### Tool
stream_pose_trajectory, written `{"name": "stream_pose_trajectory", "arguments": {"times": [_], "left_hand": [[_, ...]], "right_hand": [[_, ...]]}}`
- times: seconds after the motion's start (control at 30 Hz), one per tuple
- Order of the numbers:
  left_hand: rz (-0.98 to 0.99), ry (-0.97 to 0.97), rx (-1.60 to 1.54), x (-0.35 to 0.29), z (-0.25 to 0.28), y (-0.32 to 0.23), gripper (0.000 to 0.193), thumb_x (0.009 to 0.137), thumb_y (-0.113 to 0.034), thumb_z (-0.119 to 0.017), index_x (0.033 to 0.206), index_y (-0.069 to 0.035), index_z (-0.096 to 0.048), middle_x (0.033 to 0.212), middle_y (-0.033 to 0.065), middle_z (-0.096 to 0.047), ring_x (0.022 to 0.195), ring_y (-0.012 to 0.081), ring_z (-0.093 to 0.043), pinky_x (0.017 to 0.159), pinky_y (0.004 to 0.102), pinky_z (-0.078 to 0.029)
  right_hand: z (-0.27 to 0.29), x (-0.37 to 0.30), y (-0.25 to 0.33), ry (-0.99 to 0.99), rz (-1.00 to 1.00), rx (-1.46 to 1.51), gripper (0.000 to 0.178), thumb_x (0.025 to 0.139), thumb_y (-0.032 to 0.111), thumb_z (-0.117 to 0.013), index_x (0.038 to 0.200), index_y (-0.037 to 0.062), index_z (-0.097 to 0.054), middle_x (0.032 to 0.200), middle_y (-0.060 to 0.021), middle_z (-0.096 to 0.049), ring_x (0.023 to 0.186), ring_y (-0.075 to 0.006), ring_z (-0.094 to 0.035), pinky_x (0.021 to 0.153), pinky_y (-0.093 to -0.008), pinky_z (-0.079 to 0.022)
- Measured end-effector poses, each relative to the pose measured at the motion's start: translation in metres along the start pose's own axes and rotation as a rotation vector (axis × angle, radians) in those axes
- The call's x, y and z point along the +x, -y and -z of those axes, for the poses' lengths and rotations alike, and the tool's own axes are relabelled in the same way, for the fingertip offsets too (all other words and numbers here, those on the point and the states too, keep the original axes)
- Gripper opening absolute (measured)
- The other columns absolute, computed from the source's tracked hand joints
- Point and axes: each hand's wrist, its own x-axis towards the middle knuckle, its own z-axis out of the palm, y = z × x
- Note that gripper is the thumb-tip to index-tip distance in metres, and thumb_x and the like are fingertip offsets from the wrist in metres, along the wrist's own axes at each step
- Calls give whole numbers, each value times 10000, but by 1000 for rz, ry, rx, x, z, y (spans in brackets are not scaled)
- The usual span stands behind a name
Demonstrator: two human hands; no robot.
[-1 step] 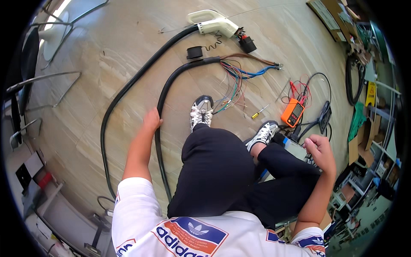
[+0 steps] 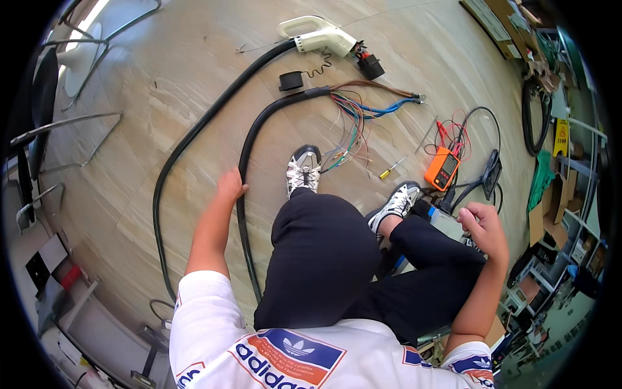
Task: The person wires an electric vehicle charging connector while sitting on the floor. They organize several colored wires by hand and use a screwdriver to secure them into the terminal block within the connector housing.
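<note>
My left hand (image 2: 231,185) is beside a thick black cable (image 2: 249,146), its thumb overlapping the cable's edge; its other fingers are mostly hidden. My right hand (image 2: 483,228) is curled into a loose fist above my right leg, with nothing visible in it. A cream charging gun (image 2: 327,37) lies at the far side, its black-and-red connector end (image 2: 369,63) exposed. From the cable's far end fan out brown wires (image 2: 376,85), blue wires (image 2: 389,109) and several thin coloured wires (image 2: 353,126). An orange multimeter (image 2: 442,168) and a yellow-handled screwdriver (image 2: 392,169) lie on the floor to the right.
A black cap (image 2: 291,81) on a coiled cord lies between gun and cable. Metal-framed chairs (image 2: 65,129) stand at the left. Right of my feet are red test leads (image 2: 444,133) and a black flat device (image 2: 492,175). Cluttered shelving (image 2: 573,214) lines the right side.
The whole view has shifted very slightly. My hands and the things on the floor otherwise look the same.
</note>
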Motion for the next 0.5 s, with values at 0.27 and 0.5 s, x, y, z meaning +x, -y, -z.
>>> {"name": "stream_pose_trajectory", "arguments": {"times": [0.27,0.5], "left_hand": [[-363,161,113,65,129,-11,396,764,-403,-755,919,-42,-704,935,209,-697,924,369,-671,823,428,-543],[-396,-293,-148,188,330,-143,394,809,-280,-697,1095,-15,-647,1002,229,-684,992,373,-654,858,419,-524]], "right_hand": [[4,-16,-5,57,200,-152,203,852,165,-626,750,-11,-608,678,-160,-562,682,-338,-554,642,-390,-445],[7,-18,-15,67,175,-64,179,857,189,-645,848,13,-616,721,-146,-599,732,-341,-567,697,-423,-451]]}}
